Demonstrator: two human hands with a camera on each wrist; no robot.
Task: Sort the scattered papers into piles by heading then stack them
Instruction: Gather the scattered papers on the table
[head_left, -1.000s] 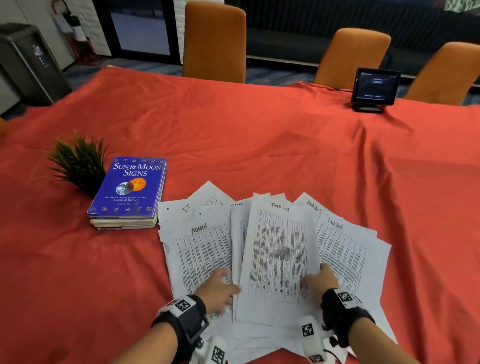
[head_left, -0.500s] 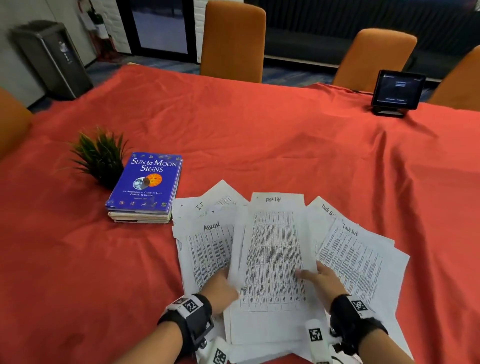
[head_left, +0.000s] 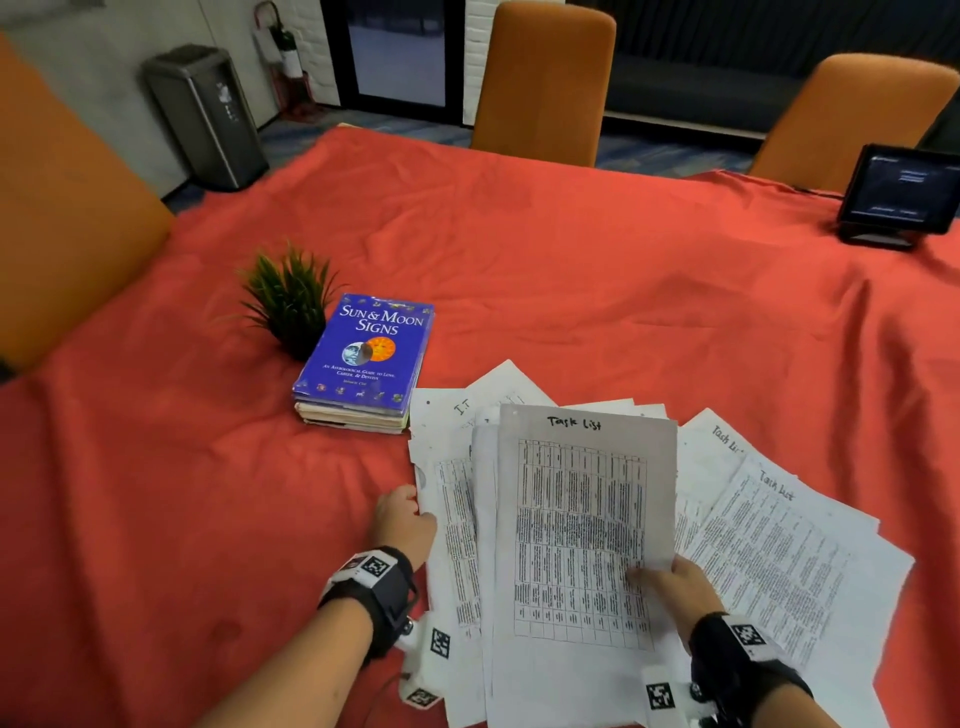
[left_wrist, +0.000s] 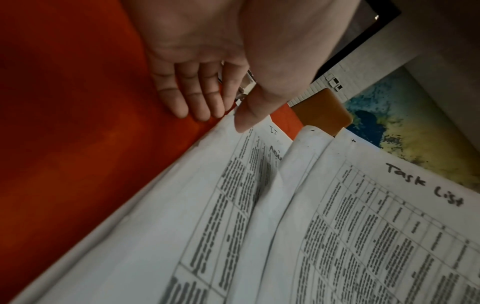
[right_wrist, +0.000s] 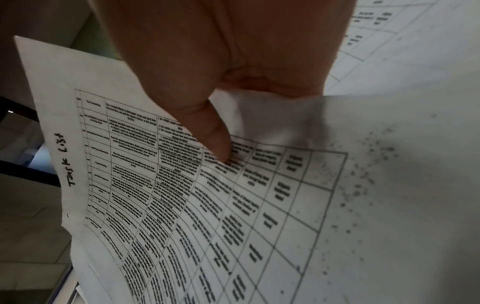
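The right hand (head_left: 675, 584) pinches the raised "Task List" sheet (head_left: 582, 525) near its lower right edge — thumb on the printed face, the fingers hidden behind it. The left hand (head_left: 405, 519) lies with fingers straight at the left margin of the scattered papers (head_left: 452, 499), its thumb touching the top sheet's edge and its fingertips on the red tablecloth (head_left: 208, 493).

The held page curves under its own weight: single sheets are very light, limp and likely to slide over one another. A grip at an edge or corner seems best, with the other hand flat on the heap to hold the rest in place.

Below it the papers fan across the tabletop, headings "I.T", "Admin" and more "Task List" showing. Just beside them sits the "Sun & Moon Signs" book (head_left: 369, 348), with a small potted plant (head_left: 291, 301) behind.
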